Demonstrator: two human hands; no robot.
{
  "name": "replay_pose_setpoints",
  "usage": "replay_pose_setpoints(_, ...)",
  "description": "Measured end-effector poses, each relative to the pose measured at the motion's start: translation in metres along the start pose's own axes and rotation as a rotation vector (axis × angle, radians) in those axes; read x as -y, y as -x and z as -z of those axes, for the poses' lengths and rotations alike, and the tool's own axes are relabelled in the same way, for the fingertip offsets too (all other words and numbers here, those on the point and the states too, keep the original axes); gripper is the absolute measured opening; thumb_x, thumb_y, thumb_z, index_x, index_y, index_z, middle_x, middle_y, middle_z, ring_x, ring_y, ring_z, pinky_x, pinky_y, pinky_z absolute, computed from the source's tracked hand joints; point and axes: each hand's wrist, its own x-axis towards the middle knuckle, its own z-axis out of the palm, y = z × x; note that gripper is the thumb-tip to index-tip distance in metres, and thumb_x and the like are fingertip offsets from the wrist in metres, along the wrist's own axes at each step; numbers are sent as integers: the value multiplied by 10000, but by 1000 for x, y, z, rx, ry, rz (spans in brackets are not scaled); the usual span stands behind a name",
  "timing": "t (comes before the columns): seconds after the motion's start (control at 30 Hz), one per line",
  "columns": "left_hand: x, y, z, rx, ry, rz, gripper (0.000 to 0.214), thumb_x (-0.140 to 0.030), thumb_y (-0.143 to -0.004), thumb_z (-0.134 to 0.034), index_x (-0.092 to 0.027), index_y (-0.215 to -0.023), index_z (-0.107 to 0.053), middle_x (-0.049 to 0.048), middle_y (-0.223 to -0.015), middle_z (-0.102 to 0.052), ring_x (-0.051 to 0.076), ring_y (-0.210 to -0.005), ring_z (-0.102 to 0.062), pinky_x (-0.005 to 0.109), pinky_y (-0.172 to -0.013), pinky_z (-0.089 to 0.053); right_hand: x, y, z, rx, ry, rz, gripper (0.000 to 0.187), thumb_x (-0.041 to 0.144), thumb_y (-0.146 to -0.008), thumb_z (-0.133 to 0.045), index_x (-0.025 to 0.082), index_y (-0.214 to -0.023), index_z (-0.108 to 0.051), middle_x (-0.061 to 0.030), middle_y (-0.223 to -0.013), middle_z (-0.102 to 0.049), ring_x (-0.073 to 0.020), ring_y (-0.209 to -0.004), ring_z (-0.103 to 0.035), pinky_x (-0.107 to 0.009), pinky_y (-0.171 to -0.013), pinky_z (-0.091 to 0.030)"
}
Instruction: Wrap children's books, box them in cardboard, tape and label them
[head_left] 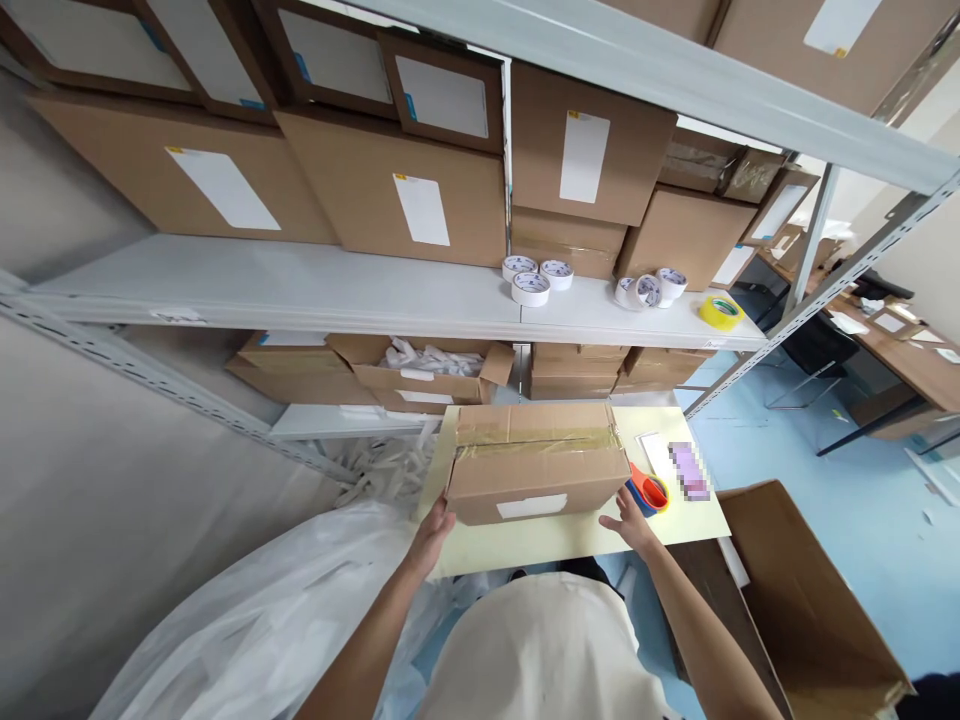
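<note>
A taped cardboard box (534, 458) with a white label on its near side sits on a small pale yellow table (525, 545). My left hand (433, 530) presses against the box's near left corner. My right hand (628, 518) reaches toward the box's near right corner with fingers spread, close to it, holding nothing. Just beyond my right hand lies a red and blue tape dispenser (649, 490). A white paper (660, 455) and a purple item (688, 470) lie on the table to its right.
A metal shelf (300, 290) ahead carries stacked cardboard boxes, several white tape rolls (531, 287) and a yellow roll (721, 311). An open box with white packing (431, 365) sits below. A large open carton (802, 590) stands at right, white plastic sheeting (285, 600) at left.
</note>
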Motion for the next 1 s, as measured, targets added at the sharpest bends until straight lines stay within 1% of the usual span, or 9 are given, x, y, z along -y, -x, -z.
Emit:
replay_pose_setpoints(0.1, -4, 2, -13, 115, -19, -8, 838, -681, -489, -737, -180, -1151, -620, 169, -1166, -694, 370, -1290, -516, 481, -1101, -383, 1, -5, -15, 22, -33, -8, 916, 579, -541, -784, 301, -1355, -468, -99, -1361, -551, -282, -1342, -450, -540, -1152, -246)
replay_pose_setpoints(0.2, -4, 5, -22, 111, -19, -11, 808, -670, -521, -735, -188, -1155, -598, 162, -1156, -696, 353, -1239, -564, 474, -1067, -416, 4, 0, -24, 1, 6, 25, 820, 579, -613, -722, 274, -1334, -477, -106, -1299, -588, -274, -1279, -506, -502, -1096, -355)
replay_pose_setpoints(0.3, -5, 4, -18, 88, -61, -32, 814, -677, -537, -725, -162, -1153, -591, 177, -1156, -688, 362, -1199, -586, 464, -1034, -447, 15, 9, -22, 21, 62, 38, 695, 551, -701, -664, 247, -1305, -503, -105, -1223, -631, -269, -1165, -582, -472, -1009, -448)
replay_pose_setpoints(0.37, -8, 3, -13, 74, -101, -57, 842, -684, -548, -714, -139, -1175, -580, 193, -1188, -665, 366, -1194, -581, 441, -994, -478, 26, 14, -15, 29, 70, 28, 633, 531, -729, -652, 248, -1282, -530, -105, -1186, -645, -269, -1077, -620, -462, -947, -490)
replay_pose_setpoints(0.43, -10, 2, -9, 50, -145, -92, 849, -686, -568, -698, -124, -1192, -575, 203, -1221, -635, 363, -1187, -576, 415, -946, -505, 37, 17, -9, -2, 104, -4, 605, 528, -737, -652, 246, -1263, -558, -108, -1156, -644, -272, -1009, -633, -453, -890, -517)
replay_pose_setpoints(0.57, -9, -2, -6, -9, -259, -134, 866, -701, -592, -664, -110, -1219, -580, 205, -1207, -604, 348, -1112, -596, 413, -877, -528, 51, 20, 1, -76, 199, -23, 589, 539, -741, -651, 202, -1223, -615, -93, -1011, -633, -251, -900, -610, -390, -789, -541)
replay_pose_setpoints(0.7, -4, -10, -4, 1, -322, -164, 844, -699, -635, -641, -144, -1267, -575, 169, -1169, -622, 325, -1069, -610, 443, -898, -511, 54, 19, 6, -112, 226, 17, 571, 516, -724, -672, 175, -1182, -652, -55, -896, -606, -216, -810, -560, -368, -776, -525)
replay_pose_setpoints(0.87, -4, -12, -6, 11, -364, -182, 808, -692, -644, -638, -146, -1238, -599, 163, -1129, -640, 352, -1142, -563, 504, -986, -449, 54, 19, 6, -127, 252, 35, 550, 478, -715, -688, 180, -1176, -661, -36, -851, -569, -203, -790, -517, -363, -785, -511)
replay_pose_setpoints(1.0, -4, -6, -7, -12, -327, -189, 806, -680, -632, -654, -143, -1231, -596, 175, -1185, -609, 346, -1175, -552, 478, -981, -466, 49, 21, 1, -134, 181, 11, 614, 476, -708, -686, 212, -1257, -616, -40, -913, -499, -214, -845, -504, -365, -760, -529)
